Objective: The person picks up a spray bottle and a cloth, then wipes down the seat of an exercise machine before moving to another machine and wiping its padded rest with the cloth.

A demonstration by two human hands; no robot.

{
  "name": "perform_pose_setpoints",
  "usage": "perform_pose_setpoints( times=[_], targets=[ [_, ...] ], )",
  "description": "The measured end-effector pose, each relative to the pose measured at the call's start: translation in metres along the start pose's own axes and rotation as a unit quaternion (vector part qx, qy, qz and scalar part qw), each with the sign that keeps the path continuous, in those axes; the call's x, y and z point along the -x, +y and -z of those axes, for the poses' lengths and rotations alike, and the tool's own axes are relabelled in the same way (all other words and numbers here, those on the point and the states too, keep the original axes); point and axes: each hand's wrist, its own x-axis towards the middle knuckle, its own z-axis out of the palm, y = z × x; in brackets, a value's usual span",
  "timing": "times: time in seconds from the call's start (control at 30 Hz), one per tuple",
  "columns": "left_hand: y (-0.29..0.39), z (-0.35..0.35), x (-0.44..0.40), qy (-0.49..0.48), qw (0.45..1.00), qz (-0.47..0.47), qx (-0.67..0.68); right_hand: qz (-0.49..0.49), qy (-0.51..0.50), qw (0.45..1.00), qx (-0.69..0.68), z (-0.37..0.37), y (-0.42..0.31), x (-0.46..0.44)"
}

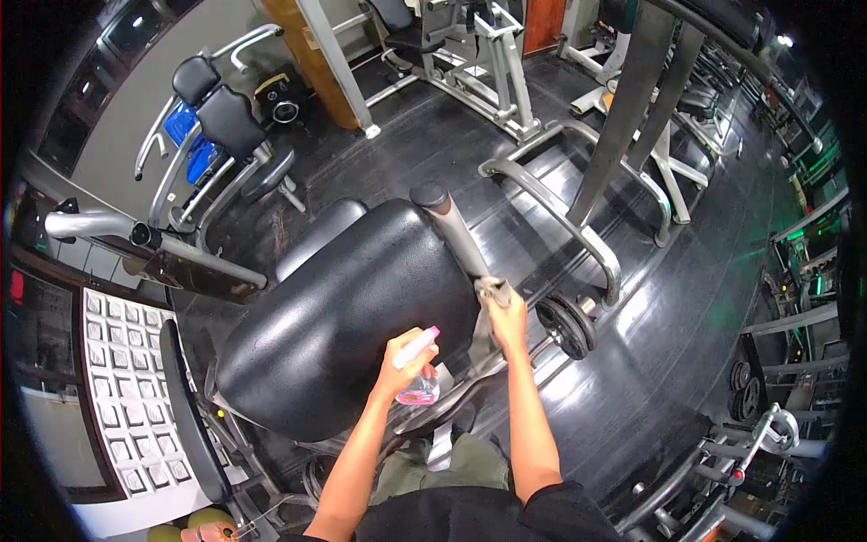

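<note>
My left hand (404, 363) is wrapped round a clear spray bottle (419, 390) with a white and pink spray head, over the near edge of a large black padded bench (334, 307). To its right, my right hand (506, 316) grips a greyish cloth (492, 289) against the lower part of a metal post (459, 239) with a black cap. The cloth hangs down beside the pad's right side. Some of the fingers of my right hand are hidden by the cloth and the post.
Weight plates (566, 325) sit on a bar just right of my right hand. A seated machine (230, 122) stands at the back left, with curved metal frames (560, 212) at the back right. A white patterned panel (135, 388) is at the left, and a plate rack (745, 388) at the right.
</note>
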Motion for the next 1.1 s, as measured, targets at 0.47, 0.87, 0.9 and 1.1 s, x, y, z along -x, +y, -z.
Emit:
perform_pose_setpoints(
  times=[0.47, 0.87, 0.9, 1.1],
  targets=[
    [-0.001, 0.007, -0.003, -0.023, 1.000, 0.014, 0.012, -0.141, -0.033, 0.988, 0.047, 0.011, 0.027, 0.011],
    [0.001, 0.009, -0.002, -0.029, 0.999, 0.012, 0.015, 0.101, 0.086, 0.991, -0.001, -0.023, -0.002, 0.086],
    [0.001, 0.008, -0.002, -0.029, 0.999, 0.010, 0.020, 0.122, 0.072, 0.990, 0.004, -0.023, -0.002, 0.092],
    [-0.003, 0.009, -0.003, -0.030, 0.999, -0.005, 0.019, 0.059, 0.147, 0.987, -0.003, -0.024, 0.010, 0.044]
  ],
)
